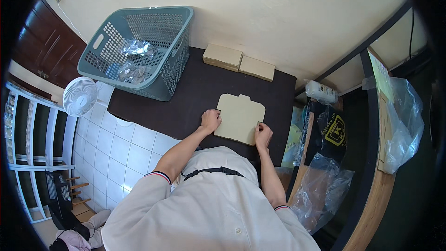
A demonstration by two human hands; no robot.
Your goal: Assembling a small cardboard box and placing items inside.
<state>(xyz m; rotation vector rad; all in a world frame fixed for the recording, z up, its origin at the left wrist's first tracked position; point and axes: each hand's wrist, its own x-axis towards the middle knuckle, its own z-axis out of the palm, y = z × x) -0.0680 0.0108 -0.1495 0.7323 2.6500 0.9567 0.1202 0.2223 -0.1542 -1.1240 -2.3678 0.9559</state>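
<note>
A tan cardboard piece (241, 116) lies on the dark table in front of me, with a small tab sticking out along its far edge. It looks like a thin carton; I cannot tell whether it is a folded box or a flat blank. My left hand (211, 120) grips its left edge with curled fingers. Lower down on the opposite side, my right hand (263, 136) pinches the right edge near the close corner. The fingertips of both hands are partly hidden.
Against the wall lie a stack of flat cardboard pieces (222, 57) and a lower stack (257, 68). A grey-green plastic basket (169, 76) with silvery packets (139, 48) stands at the table's (186, 107) left end. Right of the table are shelving and plastic bags (320, 195); a white fan (80, 96) stands left.
</note>
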